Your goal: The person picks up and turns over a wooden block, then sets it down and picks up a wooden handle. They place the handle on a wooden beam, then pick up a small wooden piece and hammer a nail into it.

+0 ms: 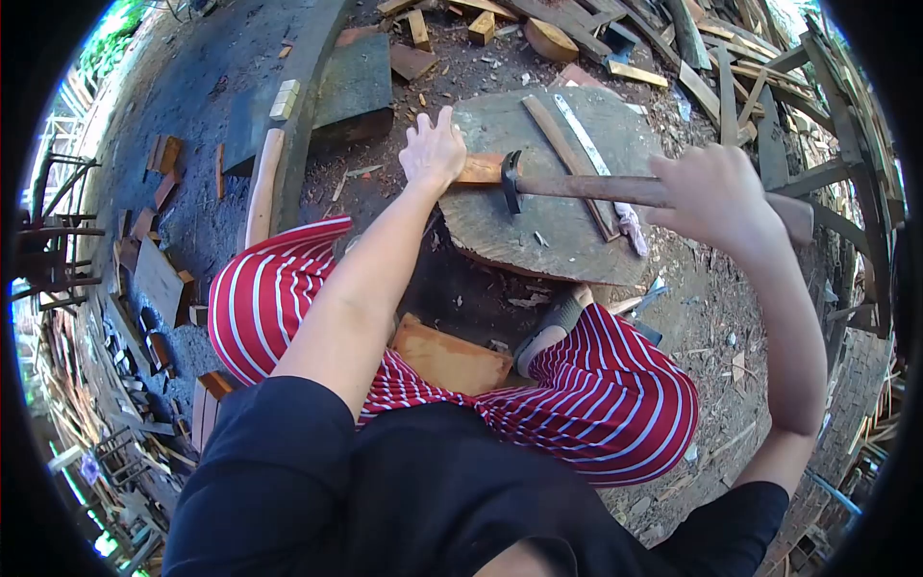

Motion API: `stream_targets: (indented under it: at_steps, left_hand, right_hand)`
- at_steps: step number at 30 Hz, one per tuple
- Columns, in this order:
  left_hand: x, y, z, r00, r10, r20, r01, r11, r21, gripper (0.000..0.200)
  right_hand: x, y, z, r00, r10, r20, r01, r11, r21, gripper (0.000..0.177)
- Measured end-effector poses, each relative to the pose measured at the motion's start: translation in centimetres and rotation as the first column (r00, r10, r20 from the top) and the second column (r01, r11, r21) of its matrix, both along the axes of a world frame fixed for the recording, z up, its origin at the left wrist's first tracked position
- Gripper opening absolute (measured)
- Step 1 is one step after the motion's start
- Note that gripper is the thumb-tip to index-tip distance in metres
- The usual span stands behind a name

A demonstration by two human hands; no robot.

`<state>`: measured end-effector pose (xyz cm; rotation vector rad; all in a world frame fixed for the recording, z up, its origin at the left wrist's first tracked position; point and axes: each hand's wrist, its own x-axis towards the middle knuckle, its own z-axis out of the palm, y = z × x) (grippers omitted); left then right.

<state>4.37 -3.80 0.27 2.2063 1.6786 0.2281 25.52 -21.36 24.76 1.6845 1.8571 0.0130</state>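
A hammer (pixel 596 188) with a dark metal head and a wooden handle lies level over a round, worn wooden block (pixel 500 227). My right hand (pixel 713 197), slightly blurred, is closed round its handle. The hammer head touches or hangs just over a small orange-brown wood piece (pixel 480 169) at the block's left edge. My left hand (pixel 434 152) is at the left end of that piece, its fingers partly bent; whether they grip the piece is hard to make out. A wooden stick (pixel 562 144) and a saw-like metal blade (pixel 582 135) with a wrapped end lie on the block.
Scrap wood (pixel 550 40) lies beyond the block, with a large pile of boards (pixel 760 82) at the upper right. A long pale wooden handle (pixel 264 188) leans at the left. Wood offcuts (pixel 159 269) are scattered on the dark ground. Between my legs is a brown board (pixel 450 357).
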Motion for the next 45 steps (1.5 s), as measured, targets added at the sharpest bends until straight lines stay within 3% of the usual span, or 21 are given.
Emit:
stream_targets:
  at_steps: [4, 6, 9, 11, 16, 19, 21, 27, 33, 36, 38, 39, 40, 41, 43, 45]
  left_hand:
    - [-0.1, -0.1, 0.3, 1.000, -0.008, 0.010, 0.008, 1.000, -0.026, 0.047]
    - [-0.4, 0.3, -0.6, 1.000, -0.022, -0.008, 0.022, 0.999, -0.028, 0.049]
    - [-0.5, 0.6, -0.5, 1.000, -0.030, 0.005, 0.030, 0.999, -0.039, 0.051]
    - [-0.3, 0.4, 1.0, 0.999, 0.002, -0.038, -0.010, 0.979, -0.204, 0.051]
    - [-0.1, 1.2, -0.7, 1.000, -0.010, -0.018, 0.009, 0.995, -0.095, 0.050]
    - [0.5, 1.2, -0.5, 0.998, -0.039, -0.058, 0.033, 0.995, -0.095, 0.052]
    - [0.8, 1.0, 0.3, 0.999, 0.002, -0.036, -0.006, 0.995, -0.102, 0.051]
    - [0.6, 1.4, -0.5, 0.999, -0.001, -0.046, -0.003, 0.996, -0.085, 0.050]
    - [1.0, 1.1, 0.4, 0.997, -0.026, -0.070, 0.020, 0.997, -0.079, 0.051]
    - [0.9, 1.1, 0.1, 0.996, -0.018, -0.087, 0.012, 0.998, -0.063, 0.051]
    - [1.2, 1.4, 0.2, 0.997, -0.014, -0.079, 0.010, 0.998, -0.054, 0.050]
    - [0.9, 0.9, 0.0, 0.997, -0.001, -0.082, -0.004, 0.998, -0.063, 0.050]
    - [0.7, 0.6, -0.4, 0.996, -0.006, -0.084, -0.001, 0.997, -0.077, 0.050]
    - [0.7, 0.7, -0.6, 0.998, -0.017, -0.063, 0.012, 0.998, -0.068, 0.050]
    - [0.1, 1.9, -1.4, 0.999, -0.019, -0.034, 0.017, 0.999, -0.051, 0.050]
    - [-0.5, 3.5, -3.6, 0.975, 0.208, 0.080, -0.203, 0.977, -0.065, 0.050]
  right_hand:
    - [-0.5, -3.9, -0.4, 0.998, -0.043, -0.051, 0.045, 0.998, 0.047, 0.034]
    - [-0.8, -4.9, -1.1, 0.999, -0.039, -0.013, 0.041, 0.982, 0.186, 0.022]
    - [-0.3, -5.7, -2.3, 0.999, -0.046, 0.010, 0.042, 0.970, 0.238, 0.008]
    - [-0.4, -6.7, -3.1, 0.998, -0.068, -0.007, 0.068, 0.966, 0.250, 0.010]
    - [0.7, -8.7, -5.7, 0.991, -0.122, -0.059, 0.134, 0.951, 0.279, 0.006]
    - [0.8, -11.5, -10.1, 0.955, -0.249, -0.163, 0.289, 0.909, 0.301, 0.011]
    - [0.2, -13.5, -13.5, 0.883, -0.312, -0.350, 0.427, 0.844, 0.324, 0.016]
    - [-2.8, -16.5, -22.2, 0.734, -0.401, -0.548, 0.630, 0.702, 0.331, 0.024]
    - [-2.6, -17.1, -23.3, 0.751, -0.320, -0.577, 0.595, 0.707, 0.382, 0.028]
    - [-2.8, -17.6, -24.7, 0.871, -0.257, -0.419, 0.463, 0.717, 0.521, 0.015]
    - [-2.8, -17.3, -24.5, 0.882, -0.289, -0.373, 0.458, 0.714, 0.530, 0.015]
    - [-3.1, -17.5, -24.1, 0.889, -0.318, -0.330, 0.452, 0.725, 0.520, 0.016]
    - [-3.4, -17.1, -23.1, 0.803, -0.422, -0.421, 0.574, 0.737, 0.357, 0.018]
    - [-3.8, -17.4, -23.3, 0.802, -0.427, -0.417, 0.575, 0.740, 0.350, 0.018]
    - [-4.1, -17.3, -24.2, 0.383, -0.551, -0.742, 0.741, 0.663, -0.110, 0.023]
    - [-3.9, -17.6, -23.0, 0.371, -0.594, -0.714, 0.745, 0.649, -0.153, 0.027]
